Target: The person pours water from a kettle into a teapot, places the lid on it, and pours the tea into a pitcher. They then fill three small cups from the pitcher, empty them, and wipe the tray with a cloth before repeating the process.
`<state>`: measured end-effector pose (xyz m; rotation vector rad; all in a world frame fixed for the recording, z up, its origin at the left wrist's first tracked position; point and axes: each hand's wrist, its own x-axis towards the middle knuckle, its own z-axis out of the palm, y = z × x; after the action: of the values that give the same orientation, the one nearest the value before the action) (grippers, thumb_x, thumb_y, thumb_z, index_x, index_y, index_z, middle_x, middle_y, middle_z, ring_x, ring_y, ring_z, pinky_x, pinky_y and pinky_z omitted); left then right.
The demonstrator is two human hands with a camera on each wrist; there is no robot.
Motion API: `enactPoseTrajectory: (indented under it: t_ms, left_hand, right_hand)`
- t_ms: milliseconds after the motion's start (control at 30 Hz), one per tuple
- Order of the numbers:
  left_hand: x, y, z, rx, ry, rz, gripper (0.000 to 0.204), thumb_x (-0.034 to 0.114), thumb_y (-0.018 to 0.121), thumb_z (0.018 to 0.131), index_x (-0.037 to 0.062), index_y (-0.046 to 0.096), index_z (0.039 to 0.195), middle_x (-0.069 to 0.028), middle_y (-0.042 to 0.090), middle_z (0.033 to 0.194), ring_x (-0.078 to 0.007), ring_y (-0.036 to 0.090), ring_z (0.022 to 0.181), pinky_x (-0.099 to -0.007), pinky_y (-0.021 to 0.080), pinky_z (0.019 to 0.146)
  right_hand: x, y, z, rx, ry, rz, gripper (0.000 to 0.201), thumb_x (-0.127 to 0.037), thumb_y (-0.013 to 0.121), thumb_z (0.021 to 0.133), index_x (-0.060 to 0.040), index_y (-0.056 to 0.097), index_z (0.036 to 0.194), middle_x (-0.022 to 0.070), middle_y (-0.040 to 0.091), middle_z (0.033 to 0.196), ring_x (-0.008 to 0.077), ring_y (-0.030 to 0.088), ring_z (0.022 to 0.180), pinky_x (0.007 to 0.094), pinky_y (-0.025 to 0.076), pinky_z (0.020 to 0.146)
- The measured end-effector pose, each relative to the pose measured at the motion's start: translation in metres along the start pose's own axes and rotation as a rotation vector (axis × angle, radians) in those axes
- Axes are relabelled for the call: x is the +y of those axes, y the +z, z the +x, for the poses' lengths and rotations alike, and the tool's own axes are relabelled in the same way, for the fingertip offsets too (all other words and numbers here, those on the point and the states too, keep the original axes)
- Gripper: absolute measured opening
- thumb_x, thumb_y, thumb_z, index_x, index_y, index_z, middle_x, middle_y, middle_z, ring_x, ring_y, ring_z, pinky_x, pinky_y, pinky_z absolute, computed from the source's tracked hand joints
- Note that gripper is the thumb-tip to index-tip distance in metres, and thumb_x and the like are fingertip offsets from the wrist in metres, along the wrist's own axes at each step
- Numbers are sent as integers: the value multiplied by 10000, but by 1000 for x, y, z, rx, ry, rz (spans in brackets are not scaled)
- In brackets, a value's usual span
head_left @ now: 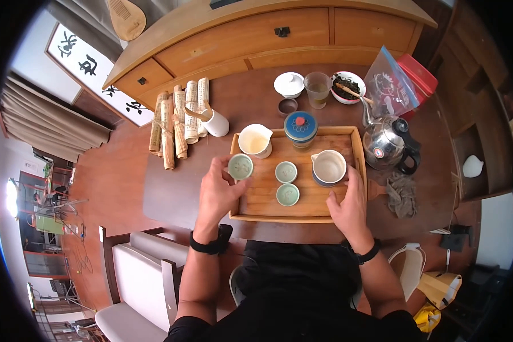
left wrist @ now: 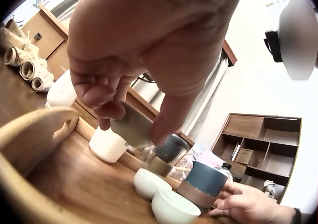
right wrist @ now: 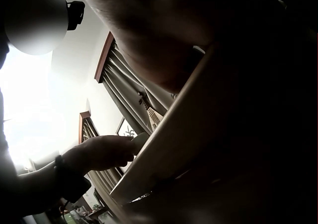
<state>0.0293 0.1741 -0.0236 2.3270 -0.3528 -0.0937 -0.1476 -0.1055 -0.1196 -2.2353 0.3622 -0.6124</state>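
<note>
My left hand (head_left: 217, 191) pinches a small pale green teacup (head_left: 241, 166) between thumb and fingers, over the left side of a wooden tea tray (head_left: 256, 208). In the left wrist view, the teacup (left wrist: 131, 126) is held above the tray's floor. Two more green teacups (head_left: 286, 172) stand in the middle of the tray, one in front of the other. My right hand (head_left: 348, 206) rests at the tray's right side, its fingers loosely bent beside a blue and brown spouted pitcher (left wrist: 202, 183). The right wrist view is mostly dark and hides the right fingertips.
A white spouted pitcher (head_left: 255, 141) and a blue lidded jar (head_left: 301, 128) stand along the tray's back. A steel kettle (head_left: 383, 142) and a grey cloth (head_left: 401, 195) are to the right. Rolled bamboo scrolls (head_left: 179, 119) lie left; a bowl of tea leaves (head_left: 347, 86) sits behind.
</note>
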Motion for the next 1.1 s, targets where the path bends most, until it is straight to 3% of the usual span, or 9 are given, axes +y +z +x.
enactPoseTrajectory:
  t_ms: [100,267,333,533,700,767,800,1067,1100]
  left_hand:
    - [4,-2,20,51,41,25,635,238,985,821,-10,695,1329,-99,728,786,-217,700,696,-385,580,692]
    - [24,4,47,60,134,164,640,257,971,818,45,706,1360,-135,769,1112,-269,748,877,-437,603,787]
    - [24,12,57,157,341,336,611,236,910,851,77,707,1404,-163,745,1269,-316,766,1032,-444,617,877]
    - [62,6,55,177,465,484,634,140,882,844,114,656,1436,-168,695,1268,-408,745,1104,-497,626,924]
    - [46,-6,18,145,335,320,624,175,903,846,78,639,1402,-200,737,1304,-415,756,1128,-516,629,888]
    - [36,-3,-2,-34,85,276,656,232,934,827,59,670,1403,-140,780,995,-340,791,929,-461,616,853]
    - [27,4,-7,-39,78,274,656,232,934,827,59,670,1403,-140,780,995,-340,791,929,-461,616,853]
    - [-11,47,-27,31,209,314,599,349,970,848,32,741,1302,-194,714,1361,-398,763,1120,-488,645,887]
    - [-6,47,-32,25,206,313,599,349,970,848,32,741,1302,-194,714,1361,-398,763,1120,-488,645,887]
  right_hand:
    - [2,0,-2,0,7,24,794,-63,766,929,82,419,1628,330,565,1542,523,557,1446,561,465,1223]
    - [2,-1,-2,2,21,24,766,-66,761,939,85,436,1616,335,565,1549,522,555,1450,562,464,1229]
    - [3,1,-4,16,5,24,759,-67,759,941,87,441,1613,336,564,1553,522,557,1452,559,467,1230]
    - [5,0,-6,21,-12,1,756,-68,758,946,86,440,1614,331,566,1556,520,570,1440,558,476,1222]
    - [4,3,-4,56,-45,-42,761,-25,756,931,75,446,1619,275,609,1486,420,642,1341,476,534,1150]
    - [2,1,-2,52,-37,-40,758,-24,755,929,75,448,1615,269,612,1473,414,646,1327,476,533,1148]
    - [0,0,-1,22,-6,-17,757,-42,757,935,78,445,1614,299,589,1515,465,609,1384,516,505,1184]
    - [3,0,-3,-15,8,-8,758,-59,770,942,80,441,1611,328,568,1554,519,571,1438,558,475,1220]
    - [3,1,-2,16,-23,-39,752,-39,763,935,75,449,1609,293,594,1501,457,615,1368,519,506,1179]
